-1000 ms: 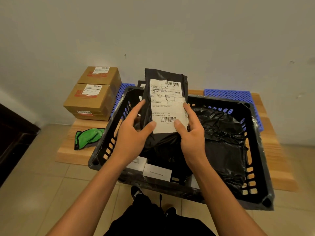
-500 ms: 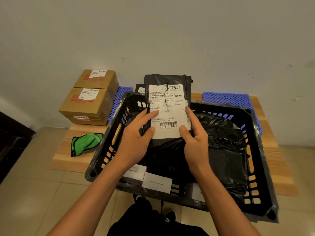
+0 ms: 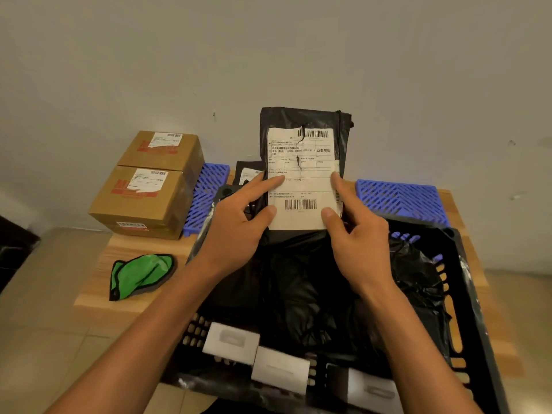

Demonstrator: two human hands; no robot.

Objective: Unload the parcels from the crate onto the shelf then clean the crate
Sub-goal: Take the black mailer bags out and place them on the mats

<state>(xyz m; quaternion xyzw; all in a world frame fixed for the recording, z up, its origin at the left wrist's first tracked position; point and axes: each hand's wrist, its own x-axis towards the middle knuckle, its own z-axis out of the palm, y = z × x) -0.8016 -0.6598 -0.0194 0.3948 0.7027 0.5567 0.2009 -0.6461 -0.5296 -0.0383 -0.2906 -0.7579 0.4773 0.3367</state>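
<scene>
Your left hand and right hand pinch the black plastic mailer parcel with the white label upright above the black slatted plastic crate's far rim; thumbs press the label. A second parcel seems to stand behind it.

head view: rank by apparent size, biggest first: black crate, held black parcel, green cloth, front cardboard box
1. black crate
2. held black parcel, lifted toward the camera, lower part hidden by both hands, so unsure against the box
3. front cardboard box, about level with the parcel; not ranked apart
4. green cloth
</scene>
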